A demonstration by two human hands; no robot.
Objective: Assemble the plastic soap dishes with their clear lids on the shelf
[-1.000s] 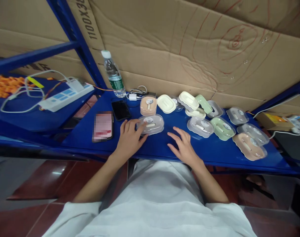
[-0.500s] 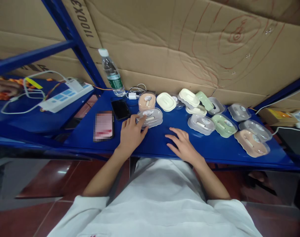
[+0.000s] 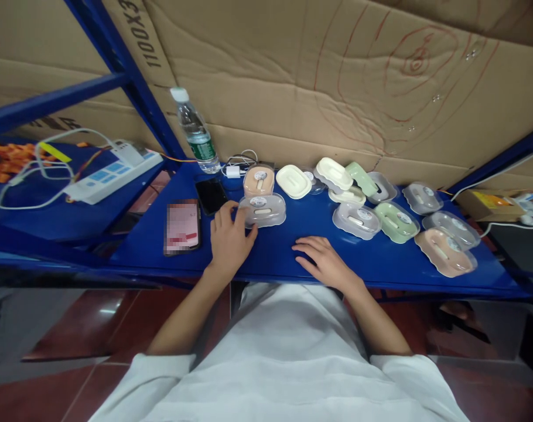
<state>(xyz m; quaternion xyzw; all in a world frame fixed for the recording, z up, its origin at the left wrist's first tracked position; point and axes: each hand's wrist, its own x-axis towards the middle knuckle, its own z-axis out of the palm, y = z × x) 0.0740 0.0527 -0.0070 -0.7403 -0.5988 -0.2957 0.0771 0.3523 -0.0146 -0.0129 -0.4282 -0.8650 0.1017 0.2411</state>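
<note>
A grey soap box [image 3: 266, 214] with a clear lid and a round label lies on the blue table, close in front of a peach soap box [image 3: 258, 180]. My left hand [image 3: 229, 240] is at its left end, fingers apart and bent a little; whether the fingertips touch the lid I cannot tell. My right hand [image 3: 323, 262] lies low over the tabletop near the front edge, holding nothing, its fingers stretched out. Right of it sit another grey soap box [image 3: 356, 221] and a green one [image 3: 397, 223]. Cream soap dish parts [image 3: 294, 181] lie behind.
Two phones, one black [image 3: 211, 196] and one with a pink screen [image 3: 183, 227], lie at the left. A water bottle [image 3: 200, 140] stands behind them. A white power strip [image 3: 112, 176] and orange pieces [image 3: 18, 159] are on the left shelf. More soap boxes [image 3: 446, 252] sit far right.
The grey soap box has shifted slightly away, up against the peach one. My left index finger has drawn back off its lid. My right fingers have come closer together and flatter.
</note>
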